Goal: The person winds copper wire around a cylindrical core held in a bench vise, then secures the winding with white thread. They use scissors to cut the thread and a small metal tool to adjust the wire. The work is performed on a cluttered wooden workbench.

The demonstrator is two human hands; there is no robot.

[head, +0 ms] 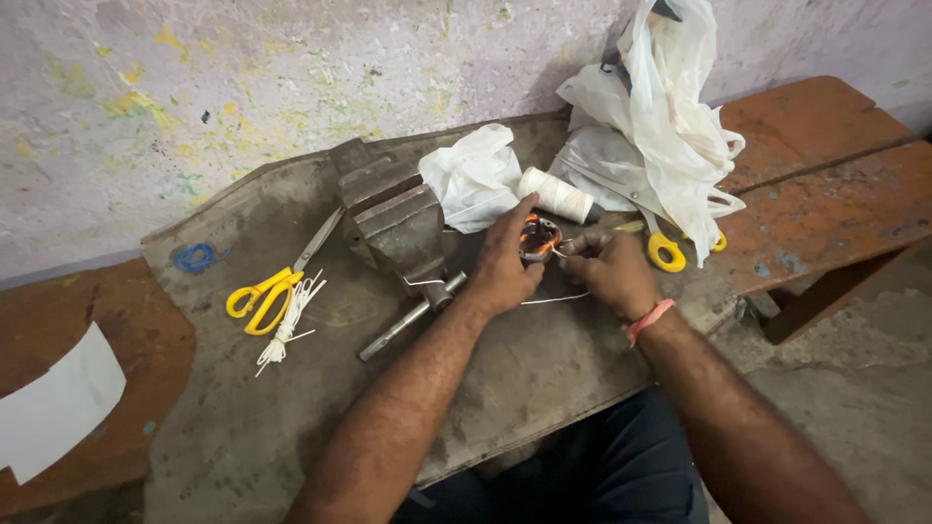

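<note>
I'm working mid-bench, bare grey metal sheet open toward me, the iron vise crowding my left. My left hand is clamping the small round copper-wound stator; my right hand is pinching white thread just beside it.

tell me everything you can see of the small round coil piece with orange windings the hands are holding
The small round dark metal ring with orange copper-coloured windings is held just above the grey worktop, in front of the white thread spool. The left hand grips its left side, fingers over the rim; the right hand pinches a thin white thread at its right edge. Its underside is hidden.
</note>
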